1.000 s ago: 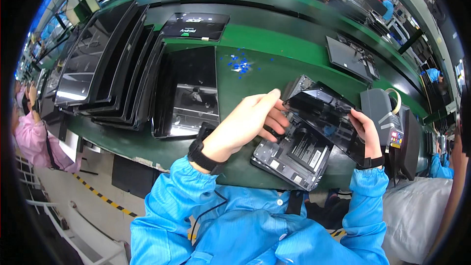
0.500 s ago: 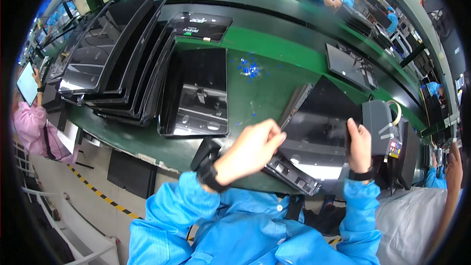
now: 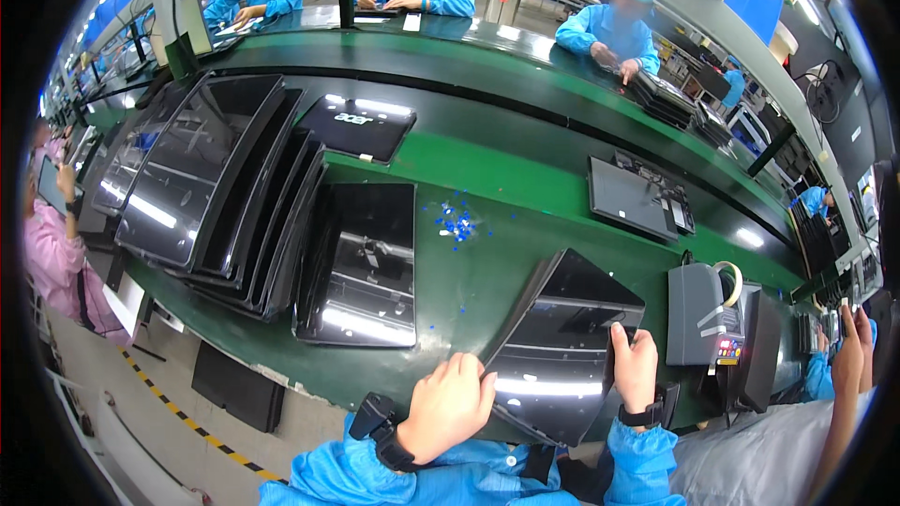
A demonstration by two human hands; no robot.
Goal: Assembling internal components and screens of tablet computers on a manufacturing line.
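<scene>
A glossy black screen panel (image 3: 562, 347) lies slanted in front of me at the near edge of the bench, bright lamp reflections across it. My right hand (image 3: 636, 367) grips its right edge, thumb on the glass and fingers behind. At the lower left edge, my left hand (image 3: 452, 409) is closed, with its thumb against the panel's rim; the other fingertips are partly hidden. To the left lies another glossy black panel (image 3: 361, 272), beside a tall leaning stack of similar panels (image 3: 202, 173).
Small blue bits (image 3: 456, 223) are scattered mid-bench. Right of my panel stands a grey tape dispenser (image 3: 692, 314). A dark laptop lid (image 3: 361, 128) and an opened laptop part (image 3: 633, 199) lie farther back. Co-workers (image 3: 614, 37) sit across the bench; another person's hand (image 3: 848, 347) is at right.
My view has tilted up, so the bench sits lower in the picture. The black strip part that showed below the panel is now hidden. My left hand has moved down along the panel's left edge.
</scene>
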